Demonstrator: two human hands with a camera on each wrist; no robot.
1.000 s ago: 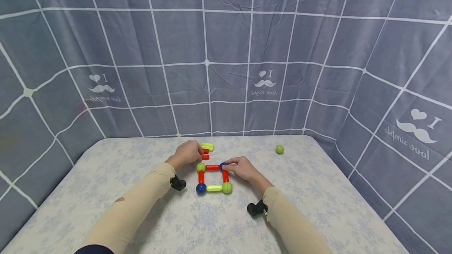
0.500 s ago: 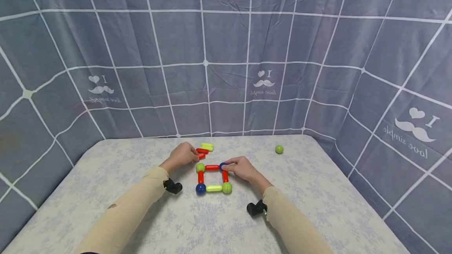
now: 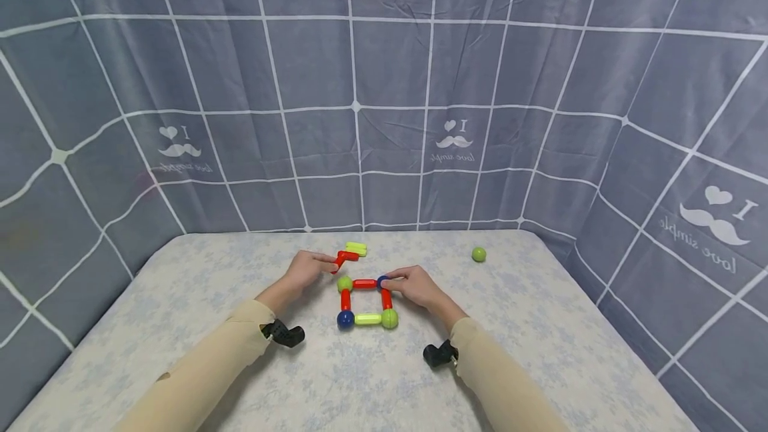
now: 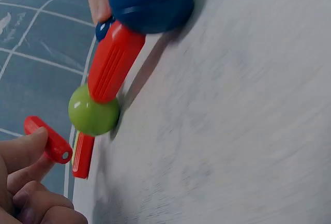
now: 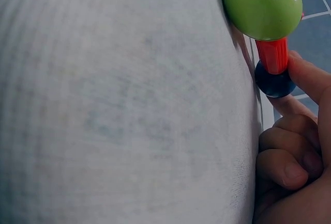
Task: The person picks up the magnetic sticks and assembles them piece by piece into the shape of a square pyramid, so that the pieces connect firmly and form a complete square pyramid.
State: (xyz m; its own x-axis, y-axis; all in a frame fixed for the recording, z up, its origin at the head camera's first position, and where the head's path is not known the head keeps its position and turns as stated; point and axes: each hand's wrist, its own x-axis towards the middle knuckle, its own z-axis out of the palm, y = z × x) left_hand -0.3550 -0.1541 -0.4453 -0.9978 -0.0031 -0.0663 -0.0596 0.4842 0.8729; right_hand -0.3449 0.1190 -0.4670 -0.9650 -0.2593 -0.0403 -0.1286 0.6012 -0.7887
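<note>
My left hand (image 3: pixel 305 268) pinches a red magnetic rod (image 4: pixel 50 140) between thumb and fingers, tilted above the table; its near end shows a pale round tip. In the head view that rod's far end overlaps a second red rod (image 3: pixel 351 256). My right hand (image 3: pixel 417 287) holds the dark blue ball (image 5: pixel 275 83) at the far right corner of a flat square of rods and balls. Green balls form the far left (image 3: pixel 345 284) and near right (image 3: pixel 389 319) corners, and another blue ball (image 3: pixel 345 320) the near left. Red rods join three sides; a yellow-green rod (image 3: pixel 368 319) makes the near side.
Yellow-green rods (image 3: pixel 357 249) lie behind the red ones near the table's back edge. A loose green ball (image 3: pixel 478 255) sits at the back right. A grey-blue checked curtain (image 3: pixel 390 139) surrounds the patterned table (image 3: pixel 540 352) at the back and sides.
My left hand has drawn back to the left and picked up a red rod, which has swung from lying level to a slant. The right hand stays at the blue ball.
</note>
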